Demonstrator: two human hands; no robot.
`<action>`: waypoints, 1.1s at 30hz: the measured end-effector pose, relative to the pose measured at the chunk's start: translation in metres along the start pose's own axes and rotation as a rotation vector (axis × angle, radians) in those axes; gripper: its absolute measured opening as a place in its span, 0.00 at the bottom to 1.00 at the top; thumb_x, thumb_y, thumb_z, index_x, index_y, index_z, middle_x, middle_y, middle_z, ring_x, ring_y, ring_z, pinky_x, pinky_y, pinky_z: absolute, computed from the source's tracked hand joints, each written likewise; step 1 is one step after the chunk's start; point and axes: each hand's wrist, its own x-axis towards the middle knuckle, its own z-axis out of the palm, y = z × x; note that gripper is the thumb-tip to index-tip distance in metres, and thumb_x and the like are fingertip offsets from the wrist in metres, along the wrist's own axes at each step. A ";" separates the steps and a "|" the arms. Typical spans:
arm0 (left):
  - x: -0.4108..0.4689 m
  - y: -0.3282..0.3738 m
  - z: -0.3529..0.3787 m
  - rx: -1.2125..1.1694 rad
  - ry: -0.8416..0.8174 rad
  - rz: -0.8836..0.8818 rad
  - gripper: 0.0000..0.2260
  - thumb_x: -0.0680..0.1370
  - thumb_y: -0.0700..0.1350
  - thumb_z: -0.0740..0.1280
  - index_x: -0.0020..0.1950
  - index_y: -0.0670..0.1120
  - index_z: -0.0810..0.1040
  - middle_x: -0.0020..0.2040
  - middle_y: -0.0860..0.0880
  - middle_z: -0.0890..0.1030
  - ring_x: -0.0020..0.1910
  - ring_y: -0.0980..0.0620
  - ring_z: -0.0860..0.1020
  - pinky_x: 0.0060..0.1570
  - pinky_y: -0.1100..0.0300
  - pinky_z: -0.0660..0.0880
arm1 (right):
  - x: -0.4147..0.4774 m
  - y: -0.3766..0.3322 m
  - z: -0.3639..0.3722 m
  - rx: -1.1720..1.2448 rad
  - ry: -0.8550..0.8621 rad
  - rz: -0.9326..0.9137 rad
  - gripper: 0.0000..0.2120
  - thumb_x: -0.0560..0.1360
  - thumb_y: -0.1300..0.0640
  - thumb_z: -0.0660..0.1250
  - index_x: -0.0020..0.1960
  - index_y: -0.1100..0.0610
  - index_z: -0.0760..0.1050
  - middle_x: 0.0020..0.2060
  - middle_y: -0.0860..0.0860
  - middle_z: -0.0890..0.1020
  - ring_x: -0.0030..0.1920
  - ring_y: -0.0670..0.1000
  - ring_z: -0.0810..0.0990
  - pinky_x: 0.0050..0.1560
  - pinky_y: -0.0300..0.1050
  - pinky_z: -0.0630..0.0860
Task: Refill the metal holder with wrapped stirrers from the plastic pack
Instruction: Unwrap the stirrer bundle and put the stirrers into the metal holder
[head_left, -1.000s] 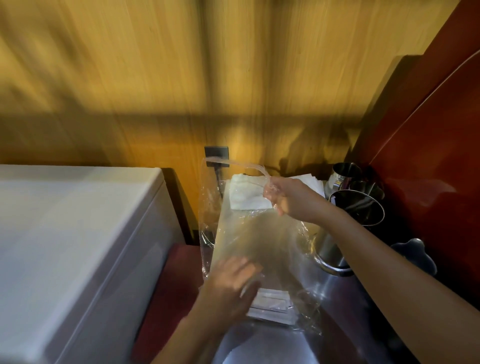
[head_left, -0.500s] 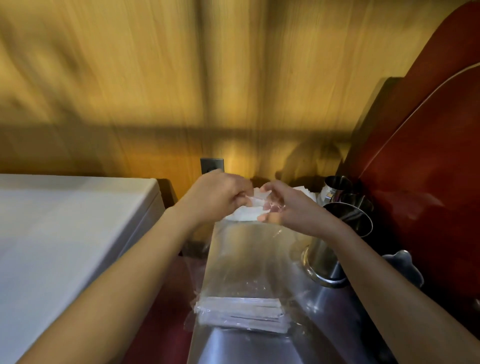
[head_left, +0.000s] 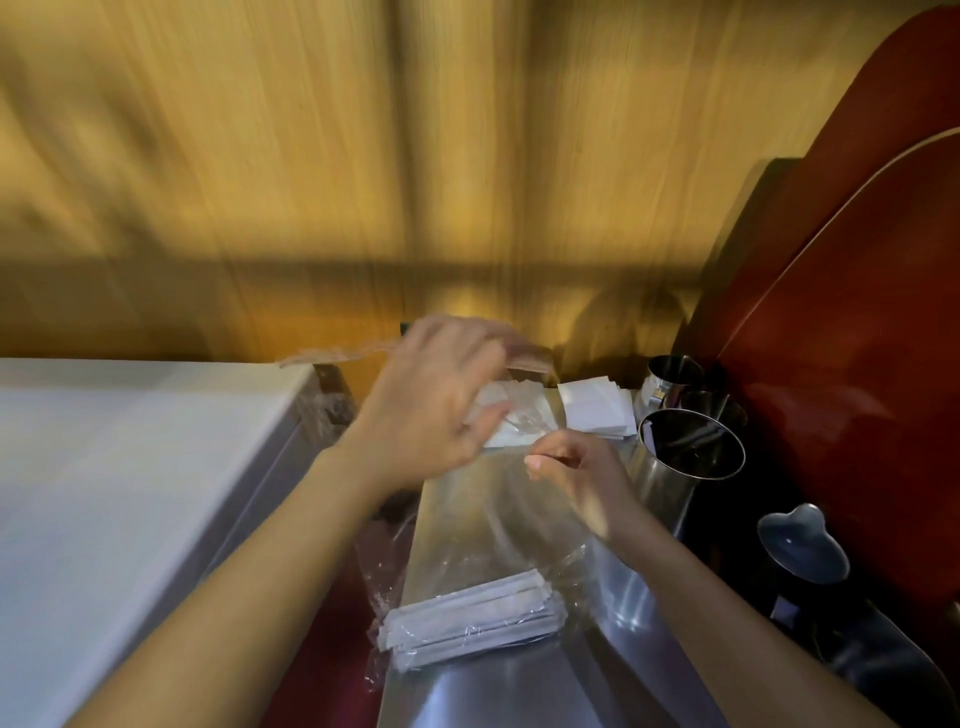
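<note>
— What has the right hand (head_left: 576, 475) got?

— Its fingers are pinched together on the open edge of the plastic pack (head_left: 498, 525), down near the counter (head_left: 519, 686). The left hand (head_left: 431, 410) is higher, fingers half spread; clear film shows at its fingertips, but with the blur I cannot tell whether it grips the far lip or only touches it. Looks to me like they mean to pull the mouth apart.

— And the wrapped stirrers (head_left: 467, 623)?

— At the closed end of the pack, a flat white bundle lying nearer the person than either hand — so a hand must go in through the mouth and reach back toward the body. The bundle's long axis runs across the pack, left to right, tilted a little.

— Which hand is closer to the metal holder (head_left: 685, 467)?

— The right one — the holder stands upright just beside it, mouth open, only a stick or so showing inside.
</note>
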 end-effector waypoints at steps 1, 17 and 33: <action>0.006 0.014 0.003 0.008 -0.010 0.124 0.18 0.71 0.47 0.67 0.60 0.46 0.73 0.57 0.45 0.80 0.57 0.46 0.76 0.61 0.52 0.65 | -0.001 -0.008 0.004 -0.010 0.009 0.005 0.10 0.68 0.62 0.69 0.32 0.50 0.77 0.27 0.43 0.79 0.32 0.38 0.76 0.39 0.42 0.70; 0.060 0.013 0.006 0.254 -0.460 0.288 0.07 0.74 0.42 0.61 0.43 0.51 0.77 0.43 0.53 0.81 0.48 0.51 0.76 0.68 0.51 0.50 | -0.020 0.009 -0.015 0.171 -0.025 0.041 0.08 0.70 0.61 0.70 0.35 0.51 0.79 0.33 0.50 0.80 0.38 0.50 0.77 0.44 0.49 0.73; 0.060 0.005 -0.020 0.332 -0.257 0.338 0.20 0.68 0.51 0.71 0.57 0.46 0.76 0.50 0.44 0.80 0.53 0.44 0.76 0.67 0.45 0.57 | -0.039 0.018 -0.005 0.106 0.174 0.021 0.12 0.69 0.63 0.72 0.31 0.50 0.76 0.27 0.46 0.76 0.31 0.44 0.72 0.36 0.36 0.69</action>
